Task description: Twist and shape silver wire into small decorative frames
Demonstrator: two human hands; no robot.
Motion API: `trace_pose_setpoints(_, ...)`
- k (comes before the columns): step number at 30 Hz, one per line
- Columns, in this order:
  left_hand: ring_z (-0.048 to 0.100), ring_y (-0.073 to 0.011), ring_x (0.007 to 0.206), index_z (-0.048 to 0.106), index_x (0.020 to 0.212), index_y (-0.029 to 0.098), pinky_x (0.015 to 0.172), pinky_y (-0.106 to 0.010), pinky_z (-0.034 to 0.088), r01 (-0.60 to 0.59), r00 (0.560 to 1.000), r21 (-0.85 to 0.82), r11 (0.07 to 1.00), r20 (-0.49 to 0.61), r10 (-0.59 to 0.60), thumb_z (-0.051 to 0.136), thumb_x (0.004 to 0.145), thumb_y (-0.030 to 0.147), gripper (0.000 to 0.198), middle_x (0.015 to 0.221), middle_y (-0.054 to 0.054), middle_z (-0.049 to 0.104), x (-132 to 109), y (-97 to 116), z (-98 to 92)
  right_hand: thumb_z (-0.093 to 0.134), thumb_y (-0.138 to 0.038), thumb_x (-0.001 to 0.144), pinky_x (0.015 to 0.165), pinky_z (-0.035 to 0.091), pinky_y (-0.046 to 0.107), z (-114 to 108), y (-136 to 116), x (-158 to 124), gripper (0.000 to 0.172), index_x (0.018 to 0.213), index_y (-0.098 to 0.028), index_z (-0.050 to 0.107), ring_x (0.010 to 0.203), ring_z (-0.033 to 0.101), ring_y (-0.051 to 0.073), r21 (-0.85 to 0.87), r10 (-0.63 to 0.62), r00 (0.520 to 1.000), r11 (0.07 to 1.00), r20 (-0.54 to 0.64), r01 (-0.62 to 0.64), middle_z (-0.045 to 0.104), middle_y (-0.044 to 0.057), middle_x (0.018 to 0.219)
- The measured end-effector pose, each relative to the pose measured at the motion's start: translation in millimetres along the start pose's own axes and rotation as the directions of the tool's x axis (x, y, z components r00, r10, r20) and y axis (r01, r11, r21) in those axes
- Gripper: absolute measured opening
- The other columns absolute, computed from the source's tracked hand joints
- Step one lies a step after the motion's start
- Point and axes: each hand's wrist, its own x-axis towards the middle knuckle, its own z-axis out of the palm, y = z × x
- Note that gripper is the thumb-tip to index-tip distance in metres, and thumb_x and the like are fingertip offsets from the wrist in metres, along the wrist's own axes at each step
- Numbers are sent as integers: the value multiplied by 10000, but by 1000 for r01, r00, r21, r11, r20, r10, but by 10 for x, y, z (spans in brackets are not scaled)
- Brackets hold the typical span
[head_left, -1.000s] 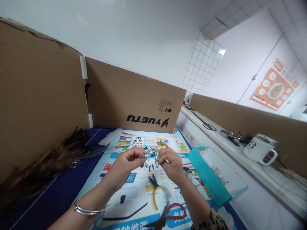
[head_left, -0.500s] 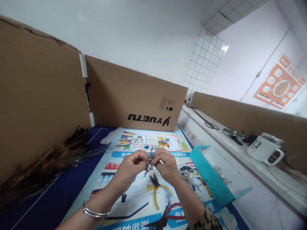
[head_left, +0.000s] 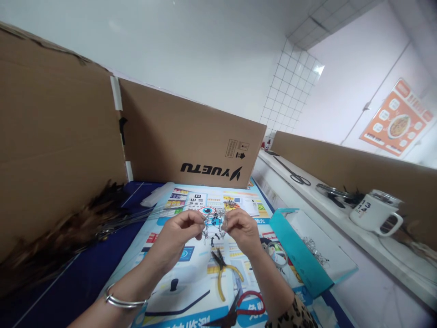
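Note:
My left hand (head_left: 186,230) and my right hand (head_left: 241,228) are raised over the printed mat, a short gap apart, fingers closed in pinches. Between them spreads a tangle of thin wire (head_left: 221,223) with small dark pieces on it, its two sides held in my fingertips. Its exact kind is too fine to make out. Below the hands lie pliers with yellow handles (head_left: 221,272), jaws pointing away from me. Nearer to me, scissors with red handles (head_left: 251,303) lie partly beside my right forearm.
A teal box (head_left: 300,255) on the right holds more tangled wire pieces (head_left: 313,248). A roll of tape (head_left: 277,253) lies left of it. Brown feathers (head_left: 78,223) and long wires are on the left. A white mug (head_left: 375,212) and black scissors (head_left: 297,176) stand on the ledge. Cardboard walls (head_left: 191,132) enclose the back.
My hands have moved apart, the left one to the left and the right one slightly right. The wire tangle between them now shows spread out instead of bunched.

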Motion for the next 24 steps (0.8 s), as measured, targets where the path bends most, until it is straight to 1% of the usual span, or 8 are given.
trace_pose_setpoints(6,508,-129,730,592,666,166,602,-210,435,-48,997,83,995,59,43,659,663,131,76,877,-31,527,-33,20,32,601,-92,723,719,457,296,-106,-66,9,144,637,-206,619,767,565,158,-65,-48,997,997,63,52,580,29,757)
trace_pose_setpoints(10,510,-181,874,598,674,176,629,-214,435,-14,986,201,979,163,-20,641,701,195,54,929,-59,551,-23,50,0,594,-105,741,740,454,301,-223,-114,35,143,641,-203,621,777,564,157,-96,-28,988,994,155,43,581,30,746)
trace_pose_setpoints(12,512,-193,883,601,698,180,613,-225,436,-1,975,233,972,217,-51,621,726,235,65,979,-72,557,-5,46,-30,597,-105,742,729,455,295,-279,-133,48,141,639,-199,619,759,562,151,-99,-17,981,994,194,36,577,28,742)
trace_pose_setpoints(14,517,-191,863,611,758,189,611,-233,435,-8,974,255,967,219,-50,605,743,268,80,998,-73,562,14,29,-56,595,-97,742,727,455,291,-322,-149,57,144,635,-193,614,760,561,150,-106,-5,971,994,237,31,577,29,740)
trace_pose_setpoints(16,521,-191,873,620,828,201,668,-250,435,-33,982,283,958,186,-21,589,760,292,118,993,-64,570,26,13,-70,583,-82,746,739,453,292,-344,-162,63,153,638,-186,613,776,562,151,-112,5,957,993,291,29,582,32,739)
trace_pose_setpoints(18,508,-204,959,631,885,211,785,-280,415,-69,983,316,946,182,12,566,781,310,158,1030,-61,566,27,11,-72,573,-76,753,738,455,290,-341,-171,64,158,642,-181,613,776,562,151,-104,0,938,994,347,38,585,34,734)
trace_pose_setpoints(21,446,-226,1095,649,920,223,923,-323,339,-130,960,340,931,277,33,540,802,319,187,1109,-60,536,17,26,-68,586,-83,752,723,458,282,-299,-175,62,145,642,-174,612,757,563,146,-83,-15,911,995,412,54,587,35,728)
trace_pose_setpoints(24,440,-229,1105,660,913,226,923,-327,339,-133,927,321,938,376,3,524,811,306,188,1126,-60,522,4,31,-70,603,-89,750,734,454,281,-241,-167,57,138,641,-173,613,760,563,144,-80,-2,899,996,438,41,586,34,730)
